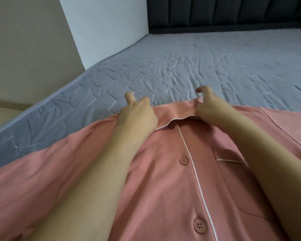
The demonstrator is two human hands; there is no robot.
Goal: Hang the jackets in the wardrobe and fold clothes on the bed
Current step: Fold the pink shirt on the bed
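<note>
Both hands hold the collar of a pink pyjama shirt (172,171) spread front-up on the near part of the grey bed (189,66). Left hand (137,113) pinches the collar's left end, two fingers raised. Right hand (208,106) grips the right end, forefinger hooked upward. Beyond the bed's far edge stands a dark padded headboard (233,13).

text: none legible | labels: none | brands: none | numbers: none | signs: none | checked: whole head view
</note>
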